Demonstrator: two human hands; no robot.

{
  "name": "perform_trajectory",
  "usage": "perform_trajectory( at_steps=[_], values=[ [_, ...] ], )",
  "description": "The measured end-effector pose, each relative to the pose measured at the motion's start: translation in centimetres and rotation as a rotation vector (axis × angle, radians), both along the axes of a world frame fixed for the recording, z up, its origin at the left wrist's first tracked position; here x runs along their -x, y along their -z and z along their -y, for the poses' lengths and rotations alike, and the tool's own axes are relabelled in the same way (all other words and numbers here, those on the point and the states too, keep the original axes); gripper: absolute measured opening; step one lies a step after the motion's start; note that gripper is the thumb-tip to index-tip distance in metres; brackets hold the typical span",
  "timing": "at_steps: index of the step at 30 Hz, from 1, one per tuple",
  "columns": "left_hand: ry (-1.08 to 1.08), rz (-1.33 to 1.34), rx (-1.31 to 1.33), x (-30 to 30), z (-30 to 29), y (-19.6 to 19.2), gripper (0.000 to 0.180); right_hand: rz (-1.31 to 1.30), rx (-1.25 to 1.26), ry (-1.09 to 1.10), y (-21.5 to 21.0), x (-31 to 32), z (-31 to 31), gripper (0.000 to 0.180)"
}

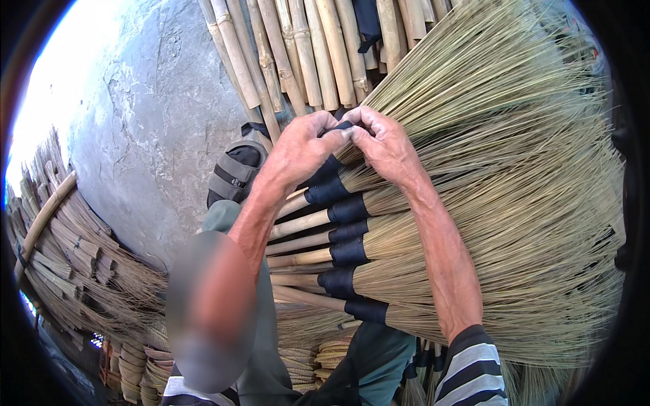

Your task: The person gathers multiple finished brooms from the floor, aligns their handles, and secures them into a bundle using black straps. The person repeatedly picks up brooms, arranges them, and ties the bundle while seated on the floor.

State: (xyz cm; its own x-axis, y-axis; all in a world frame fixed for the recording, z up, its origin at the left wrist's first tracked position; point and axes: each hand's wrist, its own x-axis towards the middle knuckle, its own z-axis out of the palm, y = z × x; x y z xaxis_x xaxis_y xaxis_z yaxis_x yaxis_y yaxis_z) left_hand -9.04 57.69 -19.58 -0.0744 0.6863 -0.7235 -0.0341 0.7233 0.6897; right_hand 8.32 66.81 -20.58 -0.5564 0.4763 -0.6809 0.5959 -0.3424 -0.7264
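Note:
My left hand [305, 150] and my right hand [387, 147] meet near the top middle. Between the fingertips of both is a small piece of black band [344, 126], pinched closed from each side. Just beyond my right hand spreads the pale green straw of a broom [447, 68]; its neck is hidden behind my fingers. Below my hands several more straw brooms lie side by side. Each has a bamboo handle [301, 225] pointing left and a black wrapping [348, 209] where the straw begins.
Bamboo poles [308, 54] lie in a row at the far side, with a black strip [366, 24] among them. A grey strapped sandal [235, 172] is on the grey concrete floor [149, 115]. Bundled dry stalks [88, 250] are at left. Woven stacks [298, 365] are near my legs.

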Motion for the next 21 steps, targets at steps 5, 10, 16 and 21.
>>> perform_trajectory(
  at_steps=[5,10,16,21],
  values=[
    [-0.535,0.611,0.027,1.7,0.0,-1.0,0.021,-0.165,-0.083,-0.016,-0.2,0.6,0.6,0.034],
    [-0.631,0.591,-0.111,1.0,-0.7,-1.8,0.022,-0.169,-0.477,-0.096,-0.4,0.9,1.4,0.037],
    [-0.698,0.712,0.103,0.5,-1.0,-4.4,0.034,-0.117,-0.761,-0.206,1.0,0.3,2.2,0.030],
    [-0.774,0.782,0.167,-2.5,0.9,-7.7,0.038,-0.061,-0.862,-0.273,1.6,-0.6,3.4,0.028]
  ],
)
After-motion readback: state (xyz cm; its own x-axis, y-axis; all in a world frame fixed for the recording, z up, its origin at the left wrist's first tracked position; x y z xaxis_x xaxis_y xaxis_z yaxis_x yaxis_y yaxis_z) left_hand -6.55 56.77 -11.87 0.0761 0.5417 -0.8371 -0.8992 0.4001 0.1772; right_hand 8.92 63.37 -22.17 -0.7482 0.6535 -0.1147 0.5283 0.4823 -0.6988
